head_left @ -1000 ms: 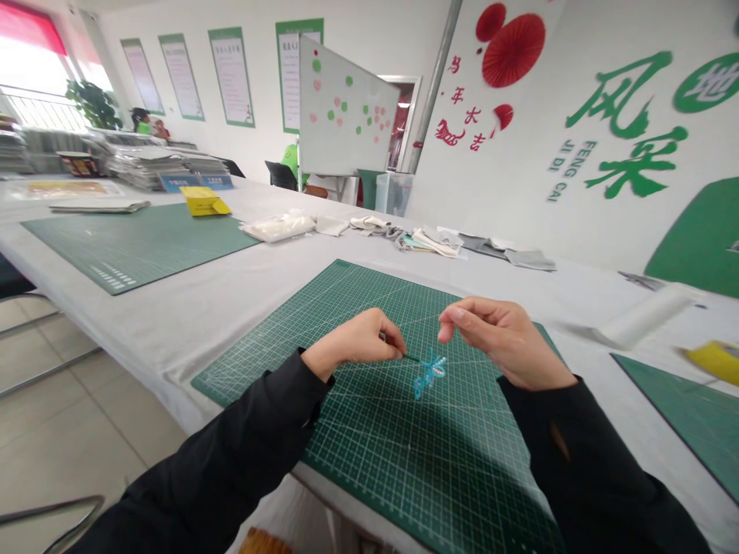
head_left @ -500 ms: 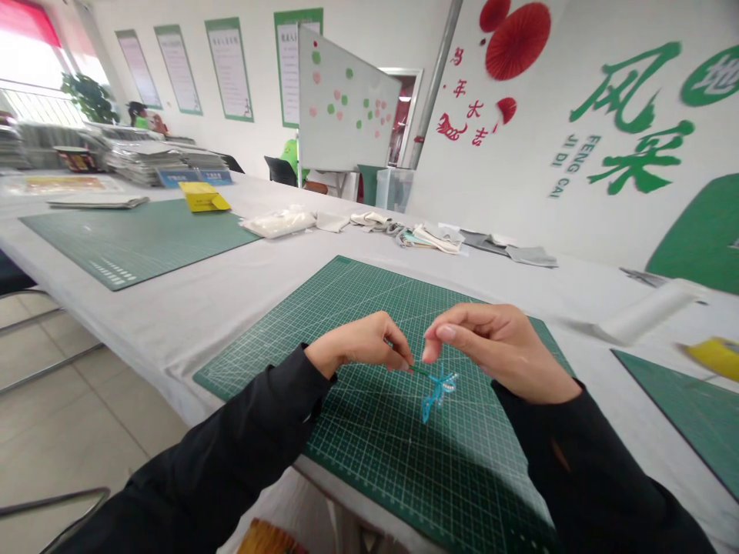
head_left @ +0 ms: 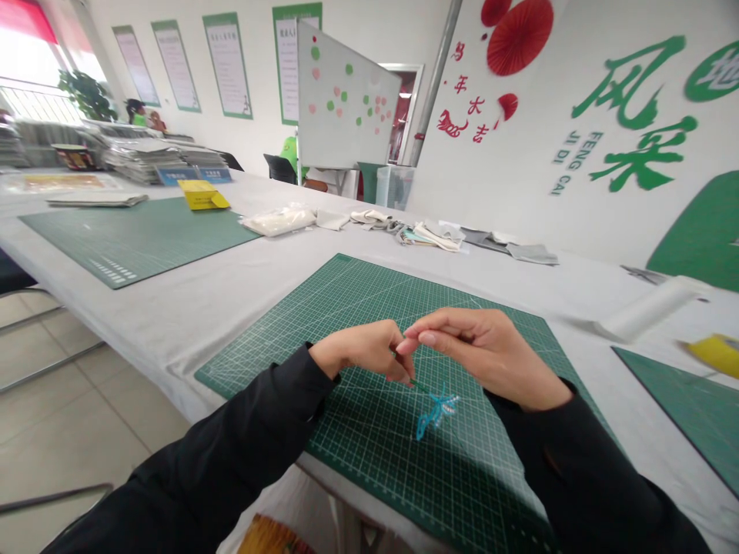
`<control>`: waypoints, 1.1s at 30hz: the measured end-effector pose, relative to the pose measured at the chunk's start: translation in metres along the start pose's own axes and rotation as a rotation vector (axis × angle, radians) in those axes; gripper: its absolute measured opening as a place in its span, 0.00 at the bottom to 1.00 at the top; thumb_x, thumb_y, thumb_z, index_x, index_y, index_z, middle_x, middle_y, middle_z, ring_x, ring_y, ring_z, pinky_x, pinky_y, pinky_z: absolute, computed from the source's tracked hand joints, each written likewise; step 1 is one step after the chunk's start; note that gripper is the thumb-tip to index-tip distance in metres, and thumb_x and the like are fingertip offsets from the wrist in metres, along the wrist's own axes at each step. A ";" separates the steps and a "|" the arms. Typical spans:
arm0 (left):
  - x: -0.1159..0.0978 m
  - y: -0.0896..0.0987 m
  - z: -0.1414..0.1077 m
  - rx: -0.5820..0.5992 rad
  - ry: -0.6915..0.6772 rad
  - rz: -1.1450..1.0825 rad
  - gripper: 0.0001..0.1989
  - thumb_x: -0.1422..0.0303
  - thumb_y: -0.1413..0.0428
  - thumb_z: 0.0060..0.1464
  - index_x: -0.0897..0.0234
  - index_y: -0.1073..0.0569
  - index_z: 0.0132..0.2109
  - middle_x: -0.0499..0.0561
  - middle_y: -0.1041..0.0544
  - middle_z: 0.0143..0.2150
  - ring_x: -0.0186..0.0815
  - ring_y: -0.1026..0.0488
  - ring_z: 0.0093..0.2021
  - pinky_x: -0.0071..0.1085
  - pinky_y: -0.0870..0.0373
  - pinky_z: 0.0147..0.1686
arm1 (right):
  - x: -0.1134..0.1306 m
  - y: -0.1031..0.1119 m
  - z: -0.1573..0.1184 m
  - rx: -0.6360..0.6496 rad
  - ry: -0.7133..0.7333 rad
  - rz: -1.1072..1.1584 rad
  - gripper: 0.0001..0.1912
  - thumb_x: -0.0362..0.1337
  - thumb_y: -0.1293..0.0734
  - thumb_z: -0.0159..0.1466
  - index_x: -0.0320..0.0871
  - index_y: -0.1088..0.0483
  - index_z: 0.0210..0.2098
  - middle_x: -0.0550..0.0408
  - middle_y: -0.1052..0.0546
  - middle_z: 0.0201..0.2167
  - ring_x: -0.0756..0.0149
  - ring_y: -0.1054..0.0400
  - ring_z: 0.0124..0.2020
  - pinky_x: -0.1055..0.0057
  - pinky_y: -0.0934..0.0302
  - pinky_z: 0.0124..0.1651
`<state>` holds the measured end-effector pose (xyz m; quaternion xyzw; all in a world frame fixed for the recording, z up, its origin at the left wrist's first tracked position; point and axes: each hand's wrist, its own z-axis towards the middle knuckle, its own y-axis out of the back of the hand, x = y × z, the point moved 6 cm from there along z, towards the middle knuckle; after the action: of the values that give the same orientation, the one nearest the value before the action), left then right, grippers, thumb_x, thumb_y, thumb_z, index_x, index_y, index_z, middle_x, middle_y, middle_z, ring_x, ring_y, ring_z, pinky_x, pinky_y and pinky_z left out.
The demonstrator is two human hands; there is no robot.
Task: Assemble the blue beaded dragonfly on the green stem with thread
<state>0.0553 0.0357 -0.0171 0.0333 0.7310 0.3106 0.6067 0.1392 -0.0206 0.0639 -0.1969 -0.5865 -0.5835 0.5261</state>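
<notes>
While left hand pinches stem, right hand arches.

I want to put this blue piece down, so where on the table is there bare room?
Bare tablecloth runs between the near gridded mat and the green mat to its left. The gridded mat's far corner, beyond your left hand, is free too. It's crowded along the far side, with a bagged white bundle and cloth pieces, and by the gray stacks.
</notes>
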 end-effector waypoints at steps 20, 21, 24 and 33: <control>-0.019 0.033 -0.013 -0.397 -0.271 -0.755 0.06 0.69 0.36 0.41 0.68 0.22 0.29 0.47 0.28 0.20 0.20 0.44 0.15 0.22 0.52 0.16 | -0.073 0.045 0.003 -0.380 -0.217 -0.040 0.16 0.47 0.33 0.56 0.40 0.25 0.35 0.49 0.19 0.32 0.64 0.28 0.32 0.67 0.37 0.36; -0.017 0.036 -0.013 -0.449 -0.276 -0.795 0.06 0.70 0.36 0.40 0.69 0.22 0.29 0.46 0.28 0.19 0.20 0.43 0.14 0.22 0.53 0.15 | -0.074 0.044 0.002 -0.373 -0.214 -0.069 0.16 0.47 0.33 0.57 0.40 0.25 0.35 0.49 0.19 0.32 0.63 0.28 0.32 0.67 0.37 0.36; -0.012 0.042 -0.013 -0.557 -0.284 -0.883 0.06 0.71 0.36 0.40 0.69 0.23 0.29 0.46 0.28 0.19 0.20 0.43 0.13 0.22 0.52 0.16 | -0.069 0.039 -0.006 -0.361 -0.201 -0.182 0.16 0.47 0.36 0.60 0.41 0.24 0.34 0.50 0.19 0.32 0.65 0.29 0.31 0.68 0.37 0.34; -0.005 0.044 -0.011 -0.632 -0.297 -0.982 0.07 0.72 0.37 0.42 0.71 0.24 0.31 0.45 0.30 0.19 0.20 0.42 0.15 0.22 0.52 0.17 | -0.049 0.024 -0.022 -0.438 -0.116 -0.243 0.14 0.44 0.38 0.63 0.41 0.29 0.31 0.53 0.22 0.25 0.67 0.34 0.24 0.69 0.41 0.30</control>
<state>0.0319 0.0645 0.0098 -0.4471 0.4407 0.1883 0.7553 0.1864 -0.0156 0.0287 -0.2673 -0.4948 -0.7431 0.3625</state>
